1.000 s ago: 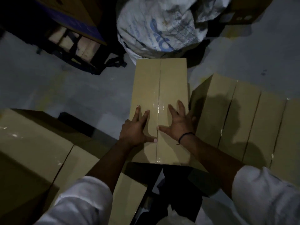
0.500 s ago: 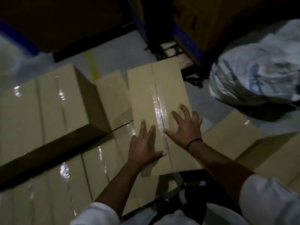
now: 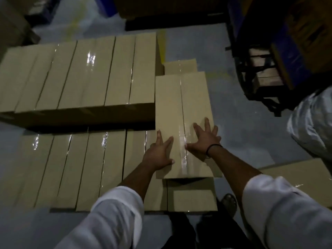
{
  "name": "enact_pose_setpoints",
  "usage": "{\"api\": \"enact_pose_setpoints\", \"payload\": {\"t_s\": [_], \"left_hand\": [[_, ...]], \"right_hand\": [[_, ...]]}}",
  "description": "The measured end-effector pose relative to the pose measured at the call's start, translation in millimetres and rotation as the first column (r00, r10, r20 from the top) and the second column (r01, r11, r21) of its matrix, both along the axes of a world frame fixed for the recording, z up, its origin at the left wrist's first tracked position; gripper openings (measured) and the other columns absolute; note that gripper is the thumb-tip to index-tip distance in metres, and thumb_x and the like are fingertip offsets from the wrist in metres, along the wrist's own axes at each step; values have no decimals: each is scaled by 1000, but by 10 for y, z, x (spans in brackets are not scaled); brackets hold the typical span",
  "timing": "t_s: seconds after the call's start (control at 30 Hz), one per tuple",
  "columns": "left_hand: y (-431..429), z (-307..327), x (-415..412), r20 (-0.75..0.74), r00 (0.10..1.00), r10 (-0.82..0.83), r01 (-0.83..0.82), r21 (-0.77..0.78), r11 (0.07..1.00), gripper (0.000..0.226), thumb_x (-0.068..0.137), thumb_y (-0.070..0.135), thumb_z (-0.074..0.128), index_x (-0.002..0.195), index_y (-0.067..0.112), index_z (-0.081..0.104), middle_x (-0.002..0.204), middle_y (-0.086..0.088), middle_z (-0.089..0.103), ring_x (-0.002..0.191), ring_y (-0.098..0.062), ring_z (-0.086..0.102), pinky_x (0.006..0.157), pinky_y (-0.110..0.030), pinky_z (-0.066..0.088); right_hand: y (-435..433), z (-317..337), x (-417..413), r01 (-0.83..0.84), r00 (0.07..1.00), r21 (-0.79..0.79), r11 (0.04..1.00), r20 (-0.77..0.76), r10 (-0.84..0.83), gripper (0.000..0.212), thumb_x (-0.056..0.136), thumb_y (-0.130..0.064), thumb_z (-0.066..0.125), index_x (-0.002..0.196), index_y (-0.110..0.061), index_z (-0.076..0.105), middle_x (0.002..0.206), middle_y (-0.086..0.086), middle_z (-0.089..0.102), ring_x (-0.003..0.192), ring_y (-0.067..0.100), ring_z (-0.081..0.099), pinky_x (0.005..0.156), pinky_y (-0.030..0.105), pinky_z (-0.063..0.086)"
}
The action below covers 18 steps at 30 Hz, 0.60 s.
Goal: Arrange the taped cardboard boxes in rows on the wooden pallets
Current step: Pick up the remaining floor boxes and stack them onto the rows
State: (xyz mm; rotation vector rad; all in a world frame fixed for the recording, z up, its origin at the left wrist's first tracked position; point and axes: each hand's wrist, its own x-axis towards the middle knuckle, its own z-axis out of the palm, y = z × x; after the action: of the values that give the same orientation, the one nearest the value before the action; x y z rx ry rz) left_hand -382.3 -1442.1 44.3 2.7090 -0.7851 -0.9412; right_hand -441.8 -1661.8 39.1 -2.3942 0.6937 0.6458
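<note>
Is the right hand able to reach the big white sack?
Probably, with a stretch: the right hand lies flat on the box, and only bare floor separates it from the white sack.

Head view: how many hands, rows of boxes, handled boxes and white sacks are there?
Hands: 2, left hand, right hand
Box rows: 2, far row, near row
Box under the hands: 1
White sack: 1
Total: 6

My left hand point(image 3: 158, 153) and right hand point(image 3: 203, 141) lie flat on the box's point(image 3: 181, 108) near end. Left of that box lie the far row point(image 3: 86, 72) and the near row point(image 3: 80, 168). A sack point(image 3: 312, 123) is well off to its right.
</note>
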Motion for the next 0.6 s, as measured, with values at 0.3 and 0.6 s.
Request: {"api": "enact_pose_setpoints", "payload": {"t_s": [0.3,0.6], "left_hand": [[354,0,-530,-4,984,-177,176,121,977,123,82,47,81,161,42,-12,165,-1,-34,155,-46,-3,118,-56,31],[473,148,-606,75,975,-208,199,114,973,102,92,23,74,164,36,2,171,-4,-14,156,-40,6,120,-49,31]], "right_hand": [[502,-29,-889,-339,937,-131,932,-139,321,130,71,-80,68,158,-36,-18,162,4,-37,149,43,-29,115,72,11],[500,55,-1071,-377,925,-241,894,-135,354,97,92,-32,72,159,-37,2,169,4,-17,154,40,-12,112,65,35]]}}
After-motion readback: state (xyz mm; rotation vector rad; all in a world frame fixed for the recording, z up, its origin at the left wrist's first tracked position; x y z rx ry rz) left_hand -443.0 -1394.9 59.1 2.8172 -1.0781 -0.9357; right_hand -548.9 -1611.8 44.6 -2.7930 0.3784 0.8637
